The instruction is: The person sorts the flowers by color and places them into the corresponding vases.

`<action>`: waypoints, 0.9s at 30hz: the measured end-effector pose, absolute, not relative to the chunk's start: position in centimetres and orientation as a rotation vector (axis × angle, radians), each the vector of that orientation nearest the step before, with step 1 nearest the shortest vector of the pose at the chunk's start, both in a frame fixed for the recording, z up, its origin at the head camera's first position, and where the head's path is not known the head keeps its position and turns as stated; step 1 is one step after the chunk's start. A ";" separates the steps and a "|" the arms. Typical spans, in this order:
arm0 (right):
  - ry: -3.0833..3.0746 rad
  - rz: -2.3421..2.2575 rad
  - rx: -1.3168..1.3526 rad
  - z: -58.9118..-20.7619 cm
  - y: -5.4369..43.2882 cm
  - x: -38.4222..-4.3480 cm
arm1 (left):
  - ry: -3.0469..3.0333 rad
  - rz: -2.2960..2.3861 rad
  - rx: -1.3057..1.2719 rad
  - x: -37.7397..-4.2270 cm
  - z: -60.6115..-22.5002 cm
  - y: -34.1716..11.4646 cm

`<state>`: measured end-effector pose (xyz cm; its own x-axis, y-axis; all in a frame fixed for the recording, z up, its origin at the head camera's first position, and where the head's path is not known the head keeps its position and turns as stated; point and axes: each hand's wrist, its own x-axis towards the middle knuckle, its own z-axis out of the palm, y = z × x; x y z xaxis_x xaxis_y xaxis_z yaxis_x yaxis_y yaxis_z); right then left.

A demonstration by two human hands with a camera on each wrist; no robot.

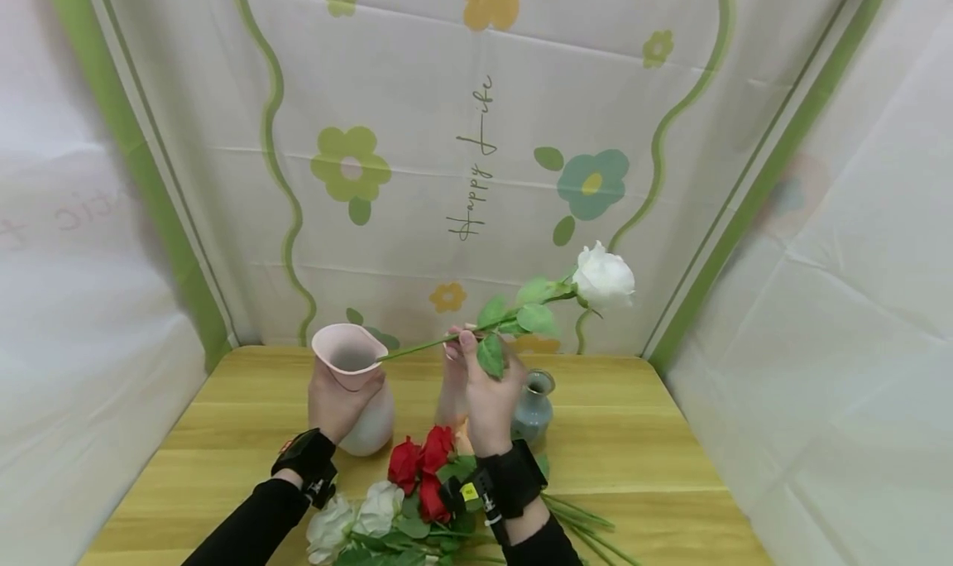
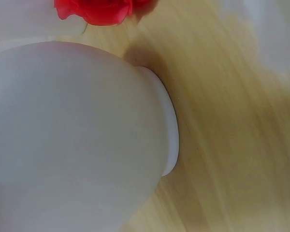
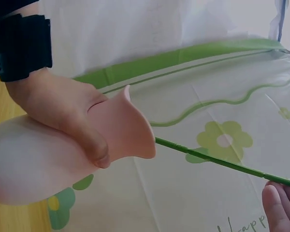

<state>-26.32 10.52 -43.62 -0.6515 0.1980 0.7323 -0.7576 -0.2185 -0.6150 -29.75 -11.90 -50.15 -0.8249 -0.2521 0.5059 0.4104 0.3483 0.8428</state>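
My left hand (image 1: pixel 337 402) grips the neck of a pink-and-white vase (image 1: pixel 375 421) with a flared mouth. In the left wrist view, the vase's round body (image 2: pixel 77 135) hides the hand, and its base is close to the wooden table. My right hand (image 1: pixel 493 394) pinches the green stem of a white rose (image 1: pixel 605 278) between thumb and fingers. The bloom points up to the right. At the vase's rim lies the stem's lower end; in the right wrist view the stem (image 3: pixel 222 163) meets the mouth's edge, and whether its tip is inside cannot be told.
Red roses (image 1: pixel 432 458), white roses (image 1: pixel 357 516) and loose green stems (image 1: pixel 577 516) lie at the table's front. Behind my right hand stand a pink vase (image 1: pixel 451 392), partly hidden, and a blue-grey vase (image 1: pixel 532 413). Printed curtains (image 1: pixel 417 251) enclose the wooden table (image 1: pixel 216 434).
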 end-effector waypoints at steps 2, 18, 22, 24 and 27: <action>-1.429 1.893 0.720 -44.7 10.3 -27.4 | -2.052 -1.520 -0.139 -29.7 -50.1 -11.9; -1.483 1.857 0.849 -37.7 4.4 -21.8 | -2.018 -1.526 -0.156 -29.6 -50.3 -12.4; -1.543 1.702 0.888 -38.8 3.8 -22.7 | -2.022 -1.529 -0.158 -29.8 -50.3 -12.3; -1.613 1.599 0.847 -39.2 3.7 -23.2 | -2.024 -1.535 -0.154 -29.9 -50.4 -12.2; -1.756 1.421 0.760 -39.5 3.7 -23.7 | -2.010 -1.558 -0.151 -30.0 -50.4 -12.1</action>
<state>-23.69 3.73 -39.54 -0.5502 0.0046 0.8350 -0.8157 0.2107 -0.5387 -30.05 -12.08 -50.40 -0.8220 -0.2570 0.5083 0.4281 0.3099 0.8489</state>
